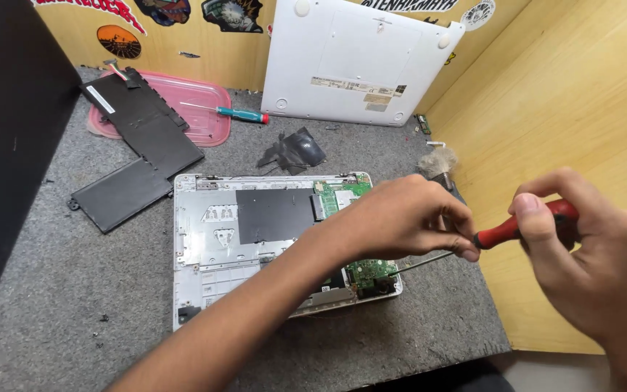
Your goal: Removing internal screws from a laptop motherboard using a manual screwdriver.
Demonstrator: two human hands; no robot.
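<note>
Opened laptop sits centre frame on the grey mat, bottom cover off, white chassis up. A black sheet covers its middle; green board shows at the right side and again at the lower right corner. My read: I'm mid-unscrewing at that lower right corner. The red screwdriver runs from right of frame down-left, its shaft tip landing by the green board at the laptop's edge.

My right hand is closed round the red handle, thumb on top. My left hand pinches the shaft just below the handle, fingers curled, steadying it.

Next move, I judge, calls for keeping the tip seated square in the screw head and turning without slipping onto the board. The screw itself I can't make out.

Outward: black battery upper left, partly on a pink tray; a teal-handled screwdriver beside it. White cover leans on the wooden wall at top centre. Crumpled black film lies above the laptop; a brush is at right.
</note>
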